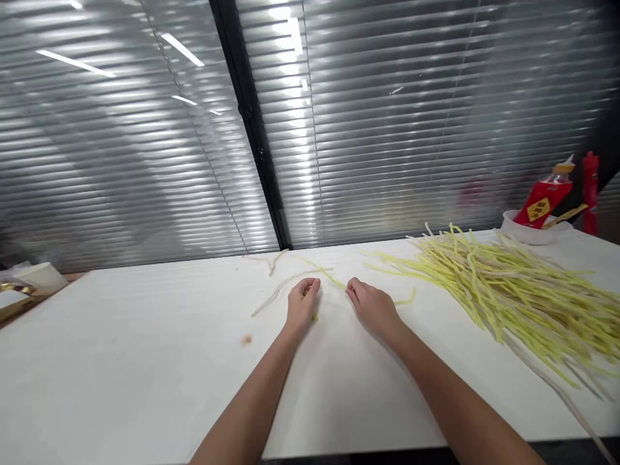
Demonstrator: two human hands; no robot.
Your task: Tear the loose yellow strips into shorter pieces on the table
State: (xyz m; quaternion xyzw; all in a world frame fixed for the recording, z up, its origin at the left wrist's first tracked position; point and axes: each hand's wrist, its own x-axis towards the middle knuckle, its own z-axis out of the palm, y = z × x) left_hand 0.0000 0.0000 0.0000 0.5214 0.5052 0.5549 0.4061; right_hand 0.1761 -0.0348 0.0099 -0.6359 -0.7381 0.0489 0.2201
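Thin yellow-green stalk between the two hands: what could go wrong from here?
1. The thin yellow-green stalk looks limp; pulled between the left hand and right hand, it might snap unevenly.
2. Loose pale strands lie beside the left hand and could get mixed in.
3. The big heap of yellow-green stalks trails toward the white table's near edge; some may slide off.

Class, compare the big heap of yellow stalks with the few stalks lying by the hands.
The heap of yellow stalks is dense and fanned out right of the right hand; the loose stalks by the left hand are few, scattered and paler. All lie on the white table.
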